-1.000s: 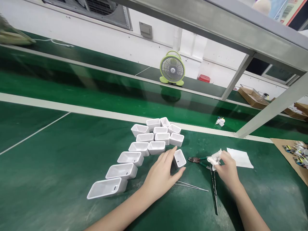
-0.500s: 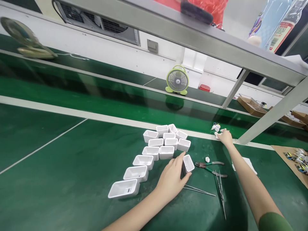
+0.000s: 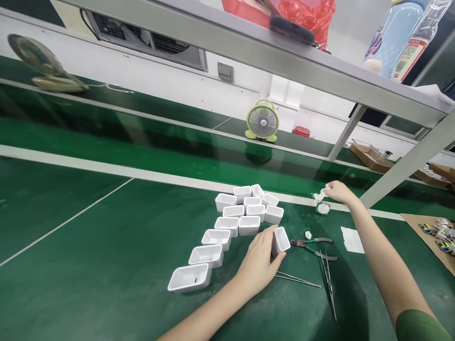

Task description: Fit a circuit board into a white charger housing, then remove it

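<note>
My left hand (image 3: pixel 261 258) is closed around a small white plastic box (image 3: pixel 282 239), held tilted with its opening toward me. Several similar white boxes (image 3: pixel 206 256) stand open side up in rows to its left. Farther off, near the white strip, my right hand (image 3: pixel 340 192) pinches a crumpled-looking white piece (image 3: pixel 321 194), whose exact kind I cannot tell. Just below that piece is a rounded white lump with a green edge (image 3: pixel 323 208). Between the hands lie green-handled cutting pliers (image 3: pixel 313 242) and a small white lump (image 3: pixel 308 235). Tweezers (image 3: pixel 329 286) and a second pair (image 3: pixel 298 279) lie nearer me.
A white paper piece (image 3: pixel 352 240) lies by my right forearm. Cardboard with small circuit parts (image 3: pixel 441 234) is at the far right. A metal shelf (image 3: pixel 256 45) and its post (image 3: pixel 401 163) stand over the bench. Beyond sits a green fan (image 3: pixel 263 121).
My right hand has lifted slightly and moved right, with the white piece raised in its fingers. The rounded lump now shows below it. My left hand still holds the box.
</note>
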Action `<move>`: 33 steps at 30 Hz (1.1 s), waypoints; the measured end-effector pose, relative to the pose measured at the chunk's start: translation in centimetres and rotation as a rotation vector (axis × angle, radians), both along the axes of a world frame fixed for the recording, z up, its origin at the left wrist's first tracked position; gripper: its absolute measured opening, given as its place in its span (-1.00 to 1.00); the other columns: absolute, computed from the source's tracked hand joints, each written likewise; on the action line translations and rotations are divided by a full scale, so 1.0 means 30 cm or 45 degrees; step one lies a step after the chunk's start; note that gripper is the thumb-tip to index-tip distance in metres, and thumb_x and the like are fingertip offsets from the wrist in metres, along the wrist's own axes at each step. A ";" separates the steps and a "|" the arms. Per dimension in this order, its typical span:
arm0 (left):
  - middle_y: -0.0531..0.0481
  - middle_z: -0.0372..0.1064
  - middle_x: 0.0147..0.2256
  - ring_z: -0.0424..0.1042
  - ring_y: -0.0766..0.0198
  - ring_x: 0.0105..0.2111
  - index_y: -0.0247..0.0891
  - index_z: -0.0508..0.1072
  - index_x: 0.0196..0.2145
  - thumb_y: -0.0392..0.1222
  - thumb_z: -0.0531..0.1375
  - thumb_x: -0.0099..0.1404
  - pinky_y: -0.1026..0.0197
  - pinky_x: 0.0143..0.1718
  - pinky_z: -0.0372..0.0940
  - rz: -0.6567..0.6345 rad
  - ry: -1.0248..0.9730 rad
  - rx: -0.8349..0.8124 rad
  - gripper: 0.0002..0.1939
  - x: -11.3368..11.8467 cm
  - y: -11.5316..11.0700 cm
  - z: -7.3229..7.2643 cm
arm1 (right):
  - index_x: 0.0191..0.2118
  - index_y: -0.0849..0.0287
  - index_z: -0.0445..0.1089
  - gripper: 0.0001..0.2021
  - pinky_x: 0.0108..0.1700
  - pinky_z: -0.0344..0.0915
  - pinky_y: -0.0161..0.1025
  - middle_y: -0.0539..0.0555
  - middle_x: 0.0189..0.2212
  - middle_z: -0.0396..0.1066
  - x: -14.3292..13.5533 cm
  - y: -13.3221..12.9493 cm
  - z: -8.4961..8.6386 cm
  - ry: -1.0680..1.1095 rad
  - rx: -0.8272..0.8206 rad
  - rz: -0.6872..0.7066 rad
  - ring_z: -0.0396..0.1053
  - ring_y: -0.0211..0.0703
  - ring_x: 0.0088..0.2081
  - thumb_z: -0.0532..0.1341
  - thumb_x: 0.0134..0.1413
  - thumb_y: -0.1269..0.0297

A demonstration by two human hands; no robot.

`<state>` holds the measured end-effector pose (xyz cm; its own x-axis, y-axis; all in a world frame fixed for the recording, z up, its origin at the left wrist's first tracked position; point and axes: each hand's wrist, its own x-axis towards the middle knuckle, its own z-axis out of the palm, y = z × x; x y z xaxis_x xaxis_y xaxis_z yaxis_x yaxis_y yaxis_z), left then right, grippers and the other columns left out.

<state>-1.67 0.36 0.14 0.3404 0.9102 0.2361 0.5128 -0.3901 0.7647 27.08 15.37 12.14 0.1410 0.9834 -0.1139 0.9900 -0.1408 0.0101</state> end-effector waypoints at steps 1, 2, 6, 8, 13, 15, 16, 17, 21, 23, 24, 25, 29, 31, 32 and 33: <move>-0.21 0.22 0.17 0.23 -0.08 0.17 -0.22 0.10 0.21 -0.29 0.15 0.29 -0.20 0.16 0.22 -0.002 -0.012 -0.019 -0.43 0.000 0.002 -0.003 | -0.21 0.29 0.41 -0.70 -0.23 0.42 -0.20 0.02 -0.31 0.43 -0.021 -0.010 -0.009 -0.011 -0.035 0.035 0.43 -0.19 -0.31 0.19 0.29 0.09; -0.23 0.21 0.17 0.23 -0.09 0.18 -0.23 0.08 0.21 -0.28 0.16 0.28 -0.21 0.17 0.21 0.000 -0.023 -0.036 -0.42 0.001 0.003 -0.007 | -0.20 0.28 0.42 -0.71 -0.21 0.42 -0.19 0.03 -0.29 0.44 -0.042 -0.021 -0.019 -0.025 -0.059 0.062 0.44 -0.18 -0.29 0.18 0.29 0.10; -0.24 0.30 0.06 0.32 -0.11 0.08 -0.26 0.12 0.14 -0.31 0.19 0.22 -0.21 0.08 0.27 0.019 -0.055 -0.084 -0.45 0.003 0.007 -0.013 | -0.08 0.26 0.39 -0.72 -0.03 0.38 -0.03 0.12 -0.12 0.42 -0.096 -0.074 -0.060 -0.133 -0.101 0.080 0.42 -0.08 -0.10 0.19 0.29 0.13; -0.19 0.36 -0.05 0.38 -0.09 0.00 -0.26 0.17 0.05 -0.33 0.19 0.21 -0.18 0.00 0.33 0.019 -0.075 -0.095 -0.54 0.005 0.006 -0.009 | -0.06 0.25 0.39 -0.72 0.01 0.36 0.02 0.14 -0.09 0.41 -0.112 -0.100 -0.080 -0.168 -0.162 0.086 0.40 -0.05 -0.06 0.22 0.26 0.14; -0.16 0.32 -0.02 0.33 -0.08 0.04 -0.22 0.20 0.05 -0.36 0.21 0.21 -0.21 0.06 0.27 -0.018 -0.130 -0.056 -0.53 0.008 -0.002 0.016 | -0.08 0.26 0.40 -0.73 0.03 0.35 0.03 0.13 -0.10 0.42 -0.162 -0.108 -0.123 -0.101 -0.189 0.092 0.40 -0.05 -0.06 0.23 0.25 0.16; -0.16 0.29 0.03 0.30 -0.06 0.07 -0.19 0.19 0.08 -0.38 0.19 0.22 -0.20 0.11 0.23 -0.036 -0.156 -0.033 -0.50 0.009 -0.006 0.025 | -0.11 0.27 0.41 -0.73 0.01 0.35 0.03 0.14 -0.13 0.43 -0.164 -0.108 -0.114 -0.006 -0.147 0.091 0.41 -0.05 -0.08 0.24 0.24 0.15; -0.15 0.27 0.05 0.29 -0.04 0.08 -0.18 0.18 0.10 -0.39 0.18 0.22 -0.17 0.12 0.23 -0.044 -0.173 -0.027 -0.49 0.009 -0.008 0.029 | -0.12 0.28 0.41 -0.73 -0.01 0.36 0.02 0.15 -0.15 0.44 -0.154 -0.117 -0.102 0.064 -0.125 0.101 0.42 -0.04 -0.10 0.26 0.21 0.15; -0.15 0.25 0.07 0.29 -0.01 0.09 -0.17 0.16 0.12 -0.39 0.17 0.23 -0.14 0.12 0.24 -0.047 -0.191 -0.025 -0.48 0.009 -0.011 0.033 | -0.12 0.29 0.42 -0.72 -0.04 0.38 -0.01 0.18 -0.17 0.46 -0.138 -0.135 -0.087 0.150 -0.102 0.121 0.44 -0.04 -0.13 0.27 0.18 0.16; -0.12 0.27 0.04 0.35 0.05 0.02 -0.15 0.12 0.12 -0.33 0.23 0.24 -0.02 0.03 0.33 -0.055 -0.303 -0.049 -0.45 0.010 -0.032 0.053 | 0.14 0.12 0.29 -0.58 0.02 0.39 -0.13 0.20 0.03 0.42 -0.059 -0.299 -0.042 0.550 0.054 0.280 0.43 -0.02 0.01 0.12 0.24 0.06; -0.08 0.31 -0.02 0.38 0.09 -0.04 -0.14 0.16 0.08 -0.30 0.25 0.24 0.04 -0.02 0.34 -0.128 -0.391 -0.016 -0.50 0.009 -0.047 0.067 | 0.17 0.07 0.26 -0.41 0.11 0.36 -0.01 0.21 0.08 0.39 -0.050 -0.410 -0.059 1.051 0.381 0.419 0.36 0.10 0.12 0.17 0.12 -0.17; -0.08 0.30 -0.03 0.38 0.11 -0.04 -0.14 0.18 0.07 -0.30 0.25 0.24 0.07 -0.03 0.34 -0.181 -0.431 0.027 -0.51 0.009 -0.056 0.073 | 0.16 0.03 0.27 -0.30 0.08 0.38 0.04 0.21 0.06 0.40 -0.059 -0.463 -0.080 1.342 0.510 0.508 0.39 0.16 0.09 0.29 -0.04 -0.23; -0.09 0.28 0.00 0.36 0.11 -0.02 -0.13 0.18 0.10 -0.30 0.24 0.26 0.08 -0.01 0.33 -0.233 -0.457 0.080 -0.50 0.009 -0.065 0.077 | 0.15 -0.02 0.28 -0.27 0.03 0.43 0.03 0.19 0.05 0.42 -0.075 -0.511 -0.107 1.539 0.519 0.591 0.42 0.16 0.06 0.37 -0.12 -0.21; -0.16 0.15 0.11 0.21 0.08 0.13 -0.12 0.07 0.27 -0.32 0.18 0.30 0.09 0.13 0.23 -0.369 -0.462 0.262 -0.36 0.008 -0.091 0.086 | 0.14 -0.12 0.31 -0.36 0.04 0.44 -0.12 0.13 0.03 0.46 -0.158 -0.625 -0.209 1.853 0.425 0.717 0.45 0.04 0.04 0.48 -0.10 0.16; -0.17 0.16 0.10 0.20 0.09 0.13 -0.15 0.05 0.28 -0.34 0.16 0.29 0.09 0.15 0.21 -0.387 -0.469 0.287 -0.35 0.008 -0.095 0.091 | 0.17 -0.11 0.28 -0.32 0.10 0.40 -0.11 0.13 0.05 0.44 -0.176 -0.645 -0.232 1.879 0.377 0.740 0.43 0.03 0.08 0.49 -0.10 0.25; -0.17 0.17 0.08 0.21 0.09 0.11 -0.17 0.07 0.27 -0.35 0.16 0.29 0.08 0.15 0.21 -0.386 -0.481 0.292 -0.37 0.008 -0.094 0.094 | 0.16 -0.09 0.29 -0.31 0.11 0.39 -0.09 0.14 0.06 0.43 -0.177 -0.650 -0.237 1.885 0.375 0.746 0.42 0.05 0.09 0.49 -0.12 0.27; -0.17 0.19 0.07 0.22 0.10 0.09 -0.18 0.09 0.24 -0.35 0.17 0.28 0.08 0.14 0.22 -0.383 -0.494 0.294 -0.39 0.008 -0.093 0.097 | 0.15 -0.05 0.30 -0.31 0.12 0.39 -0.06 0.17 0.07 0.42 -0.173 -0.654 -0.238 1.880 0.382 0.746 0.41 0.08 0.10 0.50 -0.14 0.27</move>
<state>-1.42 -2.42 3.06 0.4258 0.6955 0.5787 0.0499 -0.6567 0.7525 21.87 -4.26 5.00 -0.2949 0.8707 0.3935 0.0265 0.4191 -0.9076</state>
